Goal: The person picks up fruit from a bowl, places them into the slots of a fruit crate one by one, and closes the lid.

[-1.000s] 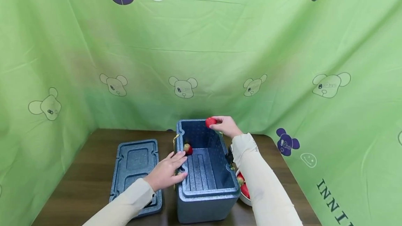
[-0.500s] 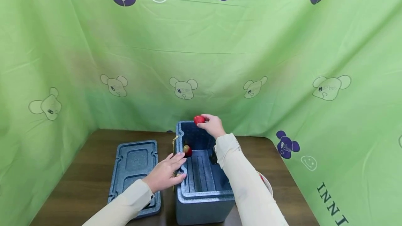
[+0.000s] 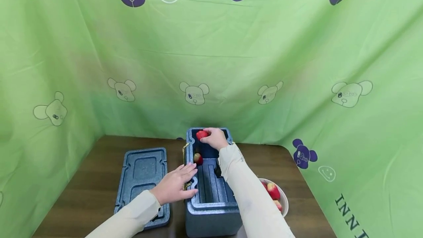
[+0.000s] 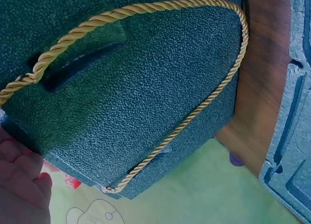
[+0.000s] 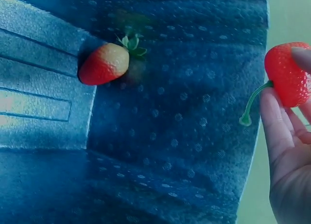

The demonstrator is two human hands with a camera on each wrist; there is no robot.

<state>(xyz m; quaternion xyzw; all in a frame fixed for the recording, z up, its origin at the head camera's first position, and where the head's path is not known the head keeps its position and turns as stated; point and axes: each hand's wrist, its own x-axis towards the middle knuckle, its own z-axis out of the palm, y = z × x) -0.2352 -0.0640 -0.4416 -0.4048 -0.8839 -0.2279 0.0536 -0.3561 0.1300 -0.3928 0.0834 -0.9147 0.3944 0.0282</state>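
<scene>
Between thumb and fingers my right hand (image 3: 215, 139) pinches a red strawberry (image 3: 202, 134) at the far end of a blue foam box (image 3: 214, 208). The right wrist view shows a green stem hanging from this strawberry (image 5: 286, 73). Another strawberry (image 5: 106, 63), red with a pale top and green leaves, lies inside the box in its far left corner. My left hand (image 3: 175, 184) rests on the box's left rim with its fingers extended. A twisted gold rope (image 4: 194, 112) runs along the box's outer left side. My right forearm hides part of the box's right wall.
The box's blue lid (image 3: 145, 172) lies on the wooden table (image 3: 82, 186) left of the box. A white bowl (image 3: 285, 205) holding several strawberries stands to the right, partly behind my right sleeve. A green printed cloth (image 3: 231, 47) hangs behind and beside the table.
My right hand has moved left with the strawberry, from above the box's right rim, then lower towards the far left corner. The left hand stays on the rim. More of the bowl shows.
</scene>
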